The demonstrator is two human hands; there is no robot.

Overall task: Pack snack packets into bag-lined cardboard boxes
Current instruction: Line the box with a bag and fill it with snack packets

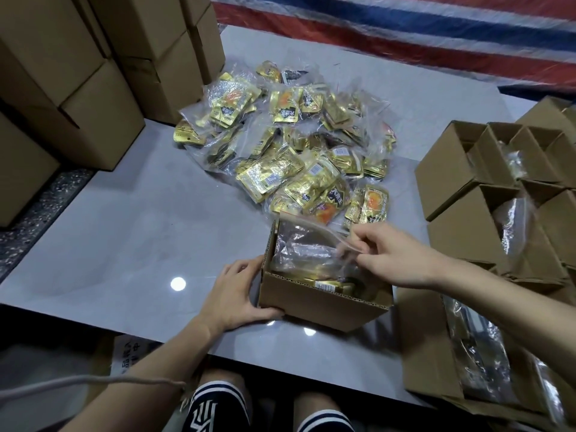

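Fingers of my right hand point(396, 257) pinch the bag point(307, 244) top, left hand point(232, 294) grips the box point(324, 302) side on the table point(124, 232); packets point(280, 145) wait behind. Pull hard and I think the bag rips

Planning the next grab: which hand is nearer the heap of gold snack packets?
Right. The right hand pinches the clear plastic bag by the heap; the left hand holds the brown cardboard box's left side.

Glossy grey table point(124, 232) with a round light reflection; a red, white and blue striped sheet point(405, 29) beyond it; speckled floor point(40, 207) at left
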